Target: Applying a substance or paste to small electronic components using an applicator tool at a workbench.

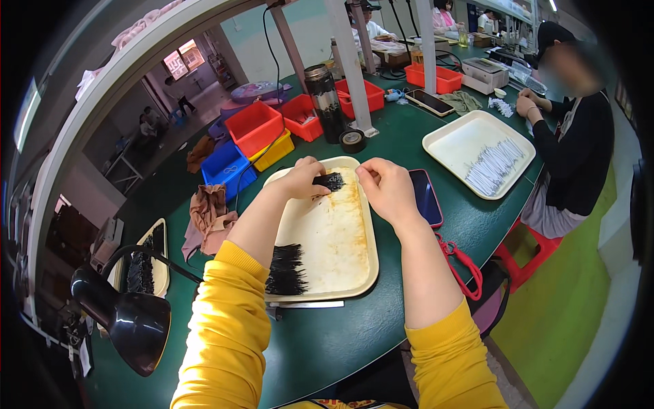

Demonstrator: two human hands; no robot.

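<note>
A cream tray [334, 252] with yellow-brown stains lies in front of me on the green table. My left hand [305, 180] is closed at its far part, gripping a small bundle of thin black strands [331, 181] whose tips point right. Close by, my right hand [390, 191] is held over the tray's far right edge, thumb and forefinger pinched together. Whatever is in that pinch is too small to make out. At the tray's near left lies a wide row of similar black strands [286, 271], partly behind my left forearm.
Red bins [255, 128], a blue bin [228, 170] and a black flask [324, 102] stand beyond the tray. A black lamp [129, 313] is at near left, a phone [426, 198] at right. A co-worker [579, 136] sits beside a tray of white sticks [436, 144].
</note>
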